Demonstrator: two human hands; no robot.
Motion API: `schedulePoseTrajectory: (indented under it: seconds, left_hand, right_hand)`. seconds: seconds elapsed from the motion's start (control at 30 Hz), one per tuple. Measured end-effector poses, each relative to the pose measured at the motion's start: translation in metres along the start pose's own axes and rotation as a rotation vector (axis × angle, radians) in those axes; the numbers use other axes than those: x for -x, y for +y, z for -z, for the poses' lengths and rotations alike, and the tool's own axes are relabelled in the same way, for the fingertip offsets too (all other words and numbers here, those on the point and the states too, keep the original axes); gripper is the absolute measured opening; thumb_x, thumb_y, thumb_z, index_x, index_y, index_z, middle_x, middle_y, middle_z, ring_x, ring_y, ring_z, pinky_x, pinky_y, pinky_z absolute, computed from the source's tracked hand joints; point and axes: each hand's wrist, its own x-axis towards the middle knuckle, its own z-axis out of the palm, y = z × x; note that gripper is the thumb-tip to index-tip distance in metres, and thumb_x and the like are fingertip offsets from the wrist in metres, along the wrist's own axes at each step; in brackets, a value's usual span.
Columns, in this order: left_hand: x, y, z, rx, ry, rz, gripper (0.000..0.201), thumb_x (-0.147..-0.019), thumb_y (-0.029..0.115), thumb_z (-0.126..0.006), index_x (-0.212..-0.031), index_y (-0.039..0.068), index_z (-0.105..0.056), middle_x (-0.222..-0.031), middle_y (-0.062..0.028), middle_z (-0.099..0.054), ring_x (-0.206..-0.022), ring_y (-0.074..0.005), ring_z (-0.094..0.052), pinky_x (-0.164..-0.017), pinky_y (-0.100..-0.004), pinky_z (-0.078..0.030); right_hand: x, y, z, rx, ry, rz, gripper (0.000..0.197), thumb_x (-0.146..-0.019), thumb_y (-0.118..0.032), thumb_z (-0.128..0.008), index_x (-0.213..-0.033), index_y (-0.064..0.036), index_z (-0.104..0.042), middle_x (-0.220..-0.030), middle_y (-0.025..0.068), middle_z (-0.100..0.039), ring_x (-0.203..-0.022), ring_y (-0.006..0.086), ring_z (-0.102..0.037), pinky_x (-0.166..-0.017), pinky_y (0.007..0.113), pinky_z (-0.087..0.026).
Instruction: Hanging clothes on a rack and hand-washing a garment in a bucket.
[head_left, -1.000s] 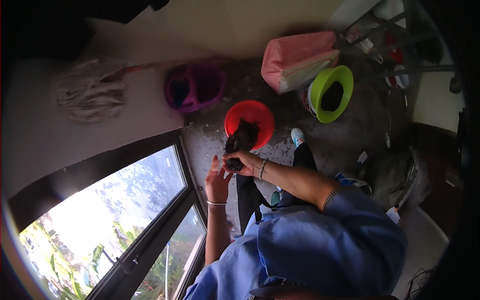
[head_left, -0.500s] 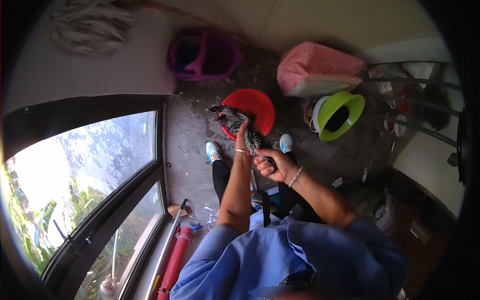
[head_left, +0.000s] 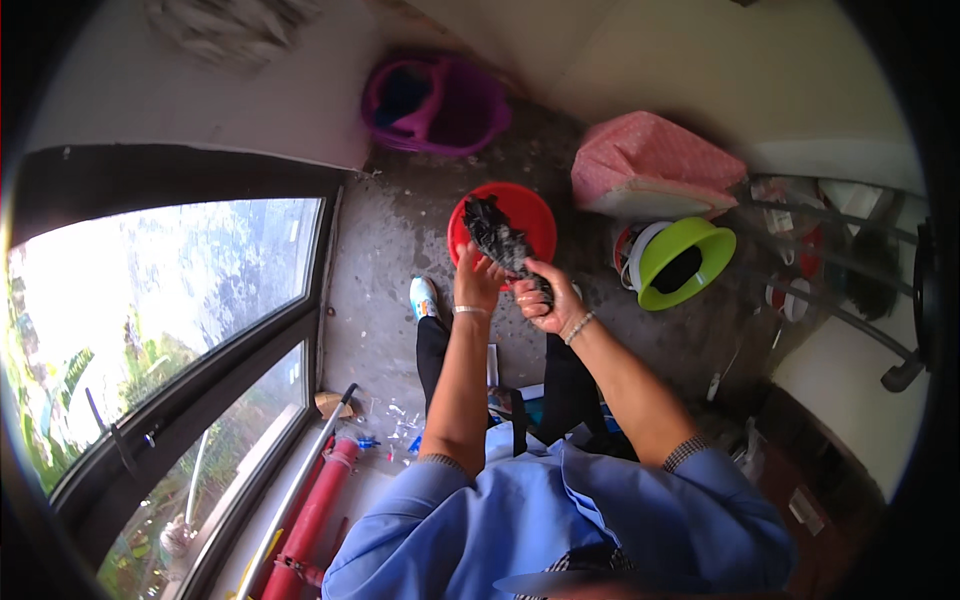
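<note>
Bundle of dark, grey-streaked material (head_left: 498,236), perhaps wet feathers though the blur makes that uncertain, slants over the red basin (head_left: 541,222), its far end leaning left. The right hand (head_left: 560,304) is clamped around its near end, thumb uppermost. The left hand (head_left: 477,280) is just beside the bundle's left edge, fingers loosely apart. Farther off, a purple bucket (head_left: 483,118) stands to the left; a pink bag (head_left: 655,160) and a lime-green bowl (head_left: 655,286) sit to the right.
</note>
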Motion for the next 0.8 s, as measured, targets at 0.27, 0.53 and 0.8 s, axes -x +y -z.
schedulePoseTrajectory:
  seconds: [0.27, 0.53, 0.8]
  left_hand:
    - [0.032, -0.026, -0.061, 0.573, -0.286, 0.263, 0.061, -0.077, 0.058, -0.053, -0.105, 0.004, -0.05, -0.095, -0.009, -0.056, -0.075, -0.0186, -0.055, -0.069, -0.0294, -0.048]
    - [-0.042, -0.016, 0.012, -0.829, -0.193, 0.147, 0.013, -0.075, 0.014, -0.06, -0.072, 0.002, -0.056, -0.061, -0.0067, -0.056, -0.054, -0.0189, -0.056, -0.05, -0.0314, -0.046]
    - [-0.033, -0.035, -0.006, -1.084, 0.246, -0.022, 0.051, -0.07, 0.015, -0.061, -0.108, -0.011, -0.037, -0.092, -0.0253, -0.059, -0.078, -0.0311, -0.063, -0.066, -0.0356, -0.05]
  right_hand:
    - [0.037, 0.051, -0.032, -0.455, -0.359, 0.058, 0.049, -0.089, -0.028, -0.05, -0.123, 0.0032, -0.036, -0.066, -0.0012, -0.038, -0.04, 0.0022, -0.028, -0.034, 0.017, -0.022]
    - [0.004, 0.048, -0.017, 1.812, 0.733, 0.551, 0.032, -0.079, -0.023, -0.057, -0.092, 0.0053, -0.048, -0.084, 0.0278, -0.059, -0.084, 0.04, -0.059, -0.071, 0.042, -0.047]
    - [0.016, 0.029, 0.014, 0.774, 0.391, 0.193, 0.023, -0.081, -0.019, -0.058, -0.097, -0.0042, -0.051, -0.077, 0.0131, -0.062, -0.058, 0.0181, -0.061, -0.047, 0.03, -0.051]
